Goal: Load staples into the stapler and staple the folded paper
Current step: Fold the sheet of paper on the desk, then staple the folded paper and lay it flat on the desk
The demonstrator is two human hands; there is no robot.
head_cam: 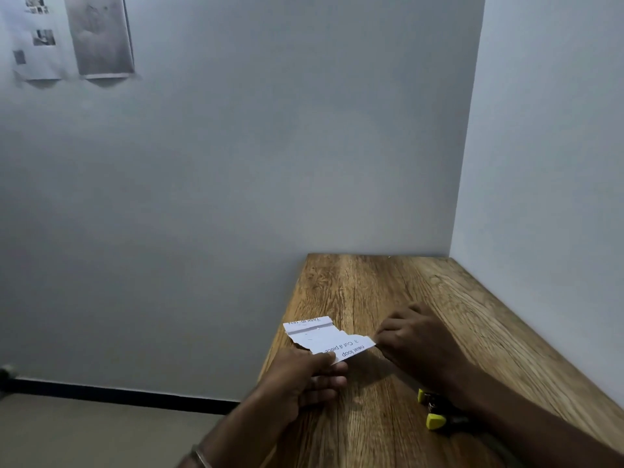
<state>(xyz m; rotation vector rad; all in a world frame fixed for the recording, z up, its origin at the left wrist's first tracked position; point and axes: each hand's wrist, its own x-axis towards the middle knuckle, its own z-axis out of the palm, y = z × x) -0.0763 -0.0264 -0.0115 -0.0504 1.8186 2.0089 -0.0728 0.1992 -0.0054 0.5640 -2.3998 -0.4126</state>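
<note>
White folded paper (326, 339) sits near the left edge of a wood-grain worktop (388, 292), pinched at its near edge by the left hand (304, 376) and at its right corner by the right hand (415, 339); a yellow-tipped stapler (434, 412) lies nearer, beneath the right forearm.

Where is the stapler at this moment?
In the head view the stapler lies on the wooden table at lower right, partly hidden under the right forearm, nearer the camera than the paper both hands hold.
</note>
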